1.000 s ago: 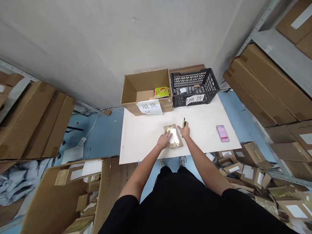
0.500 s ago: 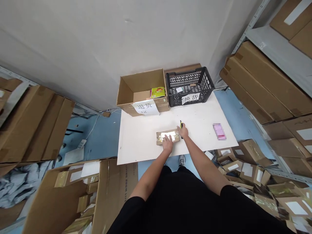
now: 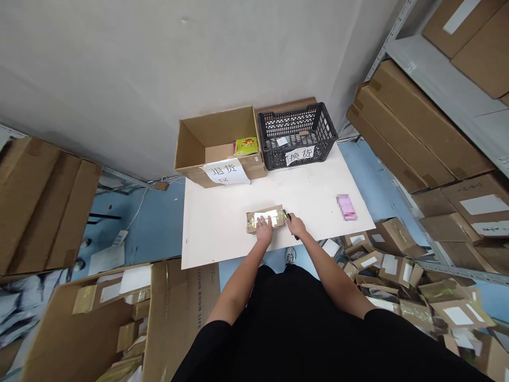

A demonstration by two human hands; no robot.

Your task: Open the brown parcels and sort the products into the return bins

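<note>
Head view: the left hand (image 3: 264,230), fingers spread, is steadying a small brown taped cardboard box (image 3: 265,213) on the white tabletop (image 3: 214,228); the right hand (image 3: 296,225) is gripping a black-and-yellow cutter (image 3: 287,215) by its end, apparently positioning the blade, which is calling for firm bracing.

"退货区" on carton (image 3: 256,165), "换货" on crate (image 3: 275,160)

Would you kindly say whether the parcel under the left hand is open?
The parcel looks shut: tape and a white label lie across it, no gap visible.
</note>
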